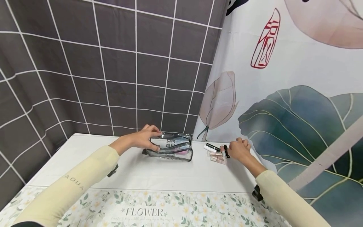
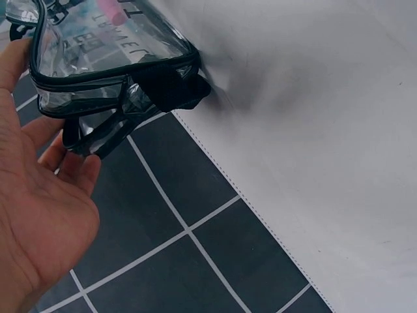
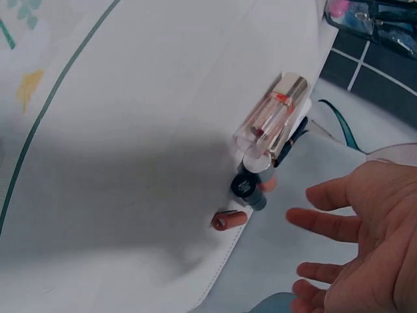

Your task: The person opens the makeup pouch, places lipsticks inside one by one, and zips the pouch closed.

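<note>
My left hand (image 1: 143, 138) holds the clear toiletry bag (image 1: 170, 154) by its left end, thumb on the near side and fingers at the far side. The bag has black trim, printed lettering and a pink item inside. In the left wrist view, the fingertips touch the bag's black-edged end (image 2: 163, 88). My right hand (image 1: 240, 149) hovers beside a cluster of lip makeup tubes (image 1: 217, 160). In the right wrist view its fingers are spread, with nothing between them. Clear pinkish tubes (image 3: 277, 114), a black-capped tube (image 3: 245, 187) and a small reddish-brown tube (image 3: 229, 220) lie there.
The white tabletop (image 1: 136, 176) has a floral cloth (image 1: 147, 208) along its front edge. A dark gridded cloth (image 1: 119, 69) hangs behind and to the left. At the right hangs a pale curtain (image 1: 241, 47) with lotus prints, close to the right hand.
</note>
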Demonstrator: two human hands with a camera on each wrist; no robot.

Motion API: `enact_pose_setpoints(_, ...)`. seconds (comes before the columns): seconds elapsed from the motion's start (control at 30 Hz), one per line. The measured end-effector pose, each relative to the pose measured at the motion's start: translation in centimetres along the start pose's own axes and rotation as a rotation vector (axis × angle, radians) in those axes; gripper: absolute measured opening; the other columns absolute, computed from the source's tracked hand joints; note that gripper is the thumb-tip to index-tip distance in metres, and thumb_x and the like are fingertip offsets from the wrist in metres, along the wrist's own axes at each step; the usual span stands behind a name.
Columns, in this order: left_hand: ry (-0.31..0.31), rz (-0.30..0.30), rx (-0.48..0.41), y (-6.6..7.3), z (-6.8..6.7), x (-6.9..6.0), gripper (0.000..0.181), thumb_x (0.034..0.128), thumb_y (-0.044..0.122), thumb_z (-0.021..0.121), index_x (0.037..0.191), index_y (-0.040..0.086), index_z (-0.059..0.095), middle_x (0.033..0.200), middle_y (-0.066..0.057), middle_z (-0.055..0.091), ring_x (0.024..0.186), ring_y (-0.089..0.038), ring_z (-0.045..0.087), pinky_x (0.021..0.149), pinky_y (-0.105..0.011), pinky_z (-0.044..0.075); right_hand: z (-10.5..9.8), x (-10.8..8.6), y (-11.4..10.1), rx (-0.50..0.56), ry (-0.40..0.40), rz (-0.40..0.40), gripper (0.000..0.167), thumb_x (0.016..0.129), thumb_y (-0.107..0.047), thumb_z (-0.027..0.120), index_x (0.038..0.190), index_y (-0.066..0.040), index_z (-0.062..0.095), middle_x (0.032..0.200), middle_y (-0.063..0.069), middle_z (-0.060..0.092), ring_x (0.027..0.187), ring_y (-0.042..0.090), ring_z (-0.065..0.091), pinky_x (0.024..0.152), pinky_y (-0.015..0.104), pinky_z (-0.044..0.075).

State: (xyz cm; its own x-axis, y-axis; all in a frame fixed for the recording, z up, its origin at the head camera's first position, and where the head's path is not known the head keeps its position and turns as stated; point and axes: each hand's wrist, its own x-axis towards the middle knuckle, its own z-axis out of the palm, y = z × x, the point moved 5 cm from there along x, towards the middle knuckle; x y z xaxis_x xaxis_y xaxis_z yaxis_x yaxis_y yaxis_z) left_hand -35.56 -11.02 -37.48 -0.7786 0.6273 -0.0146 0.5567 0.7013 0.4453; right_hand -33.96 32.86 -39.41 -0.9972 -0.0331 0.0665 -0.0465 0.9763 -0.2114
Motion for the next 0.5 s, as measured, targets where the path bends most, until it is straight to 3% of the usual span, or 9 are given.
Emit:
enact_pose_setpoints(0.07, 0.000, 0.002, 0.000, 0.1, 0.1, 0.0, 0.090, 0.0971, 0.044, 0.083, 0.168, -0.001, 0.050, 0.164, -0.018, 0.045, 0.145, -0.037, 0.038, 0.124, -0.066, 0.044, 0.1, 0.0, 0.4, -0.021, -0.009, 0.026, 0.034, 0.100, -0.009, 0.056, 0.066, -0.010, 0.051, 0.127, 0.042, 0.058, 0.122, 0.062, 0.039, 0.101, 0.071, 0.033)
enact_pose_setpoints(0.17, 0.004, 0.002, -0.001, 0.1, 0.1, 0.0, 0.090, 0.0969, 0.044, 0.084, 0.168, -0.001, 0.050, 0.164, -0.017, 0.045, 0.145, -0.037, 0.038, 0.124, -0.066, 0.044, 0.4, 0.2, 1.2, -0.058, -0.029, 0.068, 0.038, 0.106, -0.016, 0.060, 0.071, -0.004, 0.058, 0.112, 0.034, 0.055, 0.112, 0.056, 0.038, 0.100, 0.070, 0.034)
enact_pose_setpoints(0.33, 0.003, 0.002, 0.005, 0.1, 0.1, 0.0, 0.090, 0.0963, 0.044, 0.084, 0.167, -0.001, 0.051, 0.162, -0.017, 0.046, 0.143, -0.037, 0.038, 0.122, -0.067, 0.045, 1.0, 0.4, 1.9, -0.108, -0.057, 0.103, 0.040, 0.112, -0.026, 0.059, 0.087, 0.003, 0.069, 0.117, 0.039, 0.057, 0.118, 0.061, 0.041, 0.101, 0.071, 0.036)
enact_pose_setpoints(0.5, -0.001, 0.005, 0.007, 0.2, 0.1, 0.1, 0.091, 0.0963, 0.044, 0.084, 0.167, -0.001, 0.051, 0.162, -0.017, 0.046, 0.142, -0.036, 0.039, 0.122, -0.066, 0.045, 1.5, 0.3, 2.0, -0.102, -0.066, 0.104, 0.039, 0.114, -0.022, 0.055, 0.099, 0.007, 0.075, 0.125, 0.044, 0.057, 0.119, 0.062, 0.040, 0.106, 0.076, 0.034)
